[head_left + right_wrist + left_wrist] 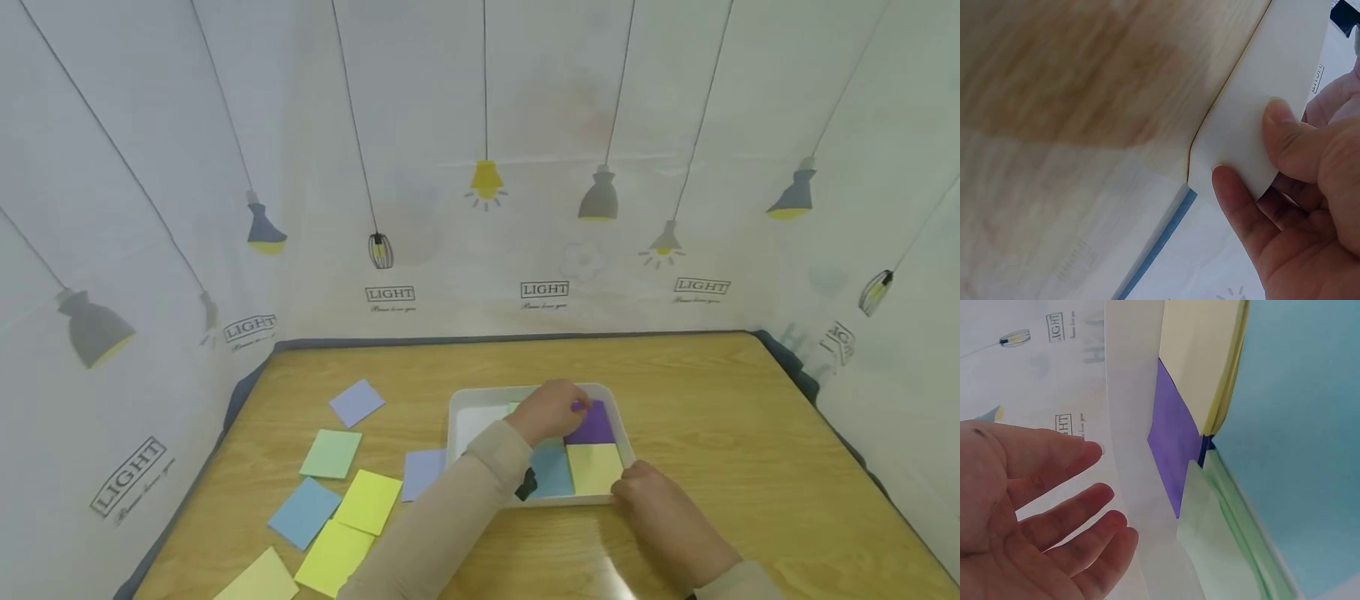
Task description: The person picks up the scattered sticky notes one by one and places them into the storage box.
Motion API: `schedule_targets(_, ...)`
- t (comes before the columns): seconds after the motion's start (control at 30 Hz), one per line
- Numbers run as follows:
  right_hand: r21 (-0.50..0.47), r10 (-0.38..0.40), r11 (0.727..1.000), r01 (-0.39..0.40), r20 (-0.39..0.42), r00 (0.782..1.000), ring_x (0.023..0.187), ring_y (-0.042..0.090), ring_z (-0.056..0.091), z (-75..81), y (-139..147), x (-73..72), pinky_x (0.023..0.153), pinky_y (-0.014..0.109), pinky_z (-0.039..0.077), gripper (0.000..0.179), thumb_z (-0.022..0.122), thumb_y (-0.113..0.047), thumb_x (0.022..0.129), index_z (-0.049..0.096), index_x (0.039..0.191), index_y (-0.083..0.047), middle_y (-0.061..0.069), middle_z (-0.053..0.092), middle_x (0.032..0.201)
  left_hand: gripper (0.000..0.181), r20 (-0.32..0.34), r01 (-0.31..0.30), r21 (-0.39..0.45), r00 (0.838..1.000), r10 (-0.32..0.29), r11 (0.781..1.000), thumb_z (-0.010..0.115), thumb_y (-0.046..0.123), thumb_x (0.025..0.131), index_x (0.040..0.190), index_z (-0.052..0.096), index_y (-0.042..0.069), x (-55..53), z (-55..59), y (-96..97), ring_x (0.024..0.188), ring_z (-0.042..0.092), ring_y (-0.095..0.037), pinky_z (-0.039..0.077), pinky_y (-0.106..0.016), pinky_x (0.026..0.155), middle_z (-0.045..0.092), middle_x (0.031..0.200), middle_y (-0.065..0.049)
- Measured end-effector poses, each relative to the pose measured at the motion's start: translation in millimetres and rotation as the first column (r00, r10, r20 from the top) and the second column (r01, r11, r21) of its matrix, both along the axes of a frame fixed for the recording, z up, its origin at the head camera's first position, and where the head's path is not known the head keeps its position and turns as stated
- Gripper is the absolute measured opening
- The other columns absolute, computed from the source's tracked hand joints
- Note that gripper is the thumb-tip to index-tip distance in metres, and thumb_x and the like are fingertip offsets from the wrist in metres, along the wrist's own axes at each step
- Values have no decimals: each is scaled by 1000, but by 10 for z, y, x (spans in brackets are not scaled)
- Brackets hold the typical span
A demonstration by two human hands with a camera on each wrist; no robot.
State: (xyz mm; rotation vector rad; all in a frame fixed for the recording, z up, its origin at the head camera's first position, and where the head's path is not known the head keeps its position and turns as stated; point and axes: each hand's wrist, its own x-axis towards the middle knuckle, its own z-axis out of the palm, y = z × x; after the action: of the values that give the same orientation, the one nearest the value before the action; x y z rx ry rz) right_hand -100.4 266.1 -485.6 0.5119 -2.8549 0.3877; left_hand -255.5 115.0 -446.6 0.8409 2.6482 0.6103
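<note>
A white tray (468,397) holds square sticky-note pads. In it lie a purple pad (596,423), a pale yellow pad (595,468), a blue pad (552,468) and a green pad (1222,544), mostly hidden by the arm in the head view. My left hand (553,410) reaches across the tray to the purple pad. In the left wrist view its fingers (1082,506) are spread and loosely bent, with nothing between them. My right hand (651,498) grips the tray's near right corner, its thumb (1282,125) against the outer wall.
Left of the tray, loose pads lie on the wooden table (712,392): two lilac ones (357,403), a green one (331,454), a blue one (303,512), two bright yellow ones (367,500) and a pale yellow one (258,579). A printed curtain (435,100) surrounds the table.
</note>
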Motion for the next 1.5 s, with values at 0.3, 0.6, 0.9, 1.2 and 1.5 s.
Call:
schedule_targets(0.3, 25, -17, 1000, 17, -8, 1000, 67, 1, 48, 1, -25, -10, 60, 20, 50, 21, 77, -6, 85, 68, 68, -16, -10, 54, 67, 26, -50, 27, 17, 998, -26, 999, 59, 19, 101, 123, 72, 18, 78, 165, -255, 126, 59, -16, 47, -32, 108, 70, 127, 3)
schedule_targets(0.6, 39, -34, 999, 33, 24, 999, 69, 3, 50, 5, -40, -11, 64, 22, 51, 22, 77, -5, 84, 68, 67, -17, -9, 57, 69, 27, -110, 69, 50, 992, -63, 996, 57, 20, 102, 125, 71, 13, 135, 160, -510, 131, 57, -19, 45, -33, 112, 69, 130, 0)
schedule_targets(0.9, 21, 1, 1000, 0, -27, 1000, 70, 3, 49, -34, -37, -9, 64, 22, 50, 27, 76, -1, 83, 64, 66, -19, -12, 54, 67, 27, -151, 51, 57, 988, -41, 997, 59, 17, 101, 124, 71, 12, 179, 139, -779, 129, 59, -21, 45, -35, 111, 69, 129, -2)
schedule_targets(1.2, 5, 31, 1000, -31, -72, 997, 70, 1, 47, -86, -35, 1, 63, 21, 48, 30, 76, -2, 82, 62, 65, -22, -15, 51, 66, 30, -134, -1, 98, 991, 14, 995, 60, 16, 101, 130, 67, 14, 189, 87, -986, 132, 56, -23, 47, -39, 110, 63, 137, -4)
schedule_targets(1.5, 4, 19, 1000, -19, -78, 997, 71, 1, 49, -79, -29, -8, 65, 22, 51, 26, 78, -2, 81, 66, 67, -20, -14, 55, 68, 34, -106, -86, 130, 989, 100, 988, 59, 18, 101, 136, 60, 16, 206, 40, -1299, 130, 55, -27, 46, -44, 110, 59, 138, -10)
